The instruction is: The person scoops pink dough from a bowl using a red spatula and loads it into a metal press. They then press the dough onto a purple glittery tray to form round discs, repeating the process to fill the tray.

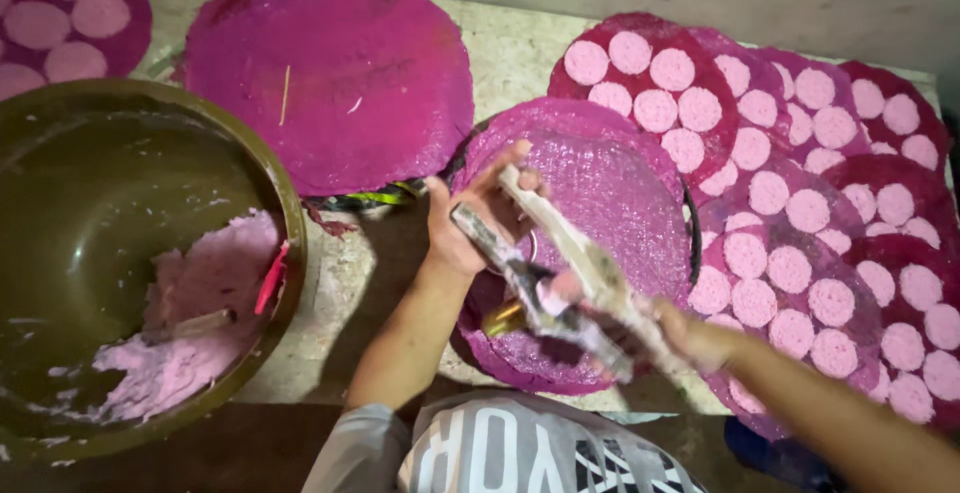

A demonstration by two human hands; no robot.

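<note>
A person's two bare hands work a two-handled press above a round pink mat at the middle of a pale stone surface. The press is a long, hinged metal tool, grey and smeared with pale pink paste, its two handles spread in a narrow V that points up and left. A small brass-coloured barrel hangs below its joint.

The left hand is closed around the upper ends of the handles, thumb up. The right hand is blurred; it wraps the lower end of the press, though how tightly cannot be told.

To the left stands a large olive-green bowl with a lump of pale pink dough and a thin red stick in it. Behind the press lies another bare magenta mat. To the right, overlapping dark pink mats carry rows of small pale pink discs, set close together. More such discs show at the top left corner.
</note>
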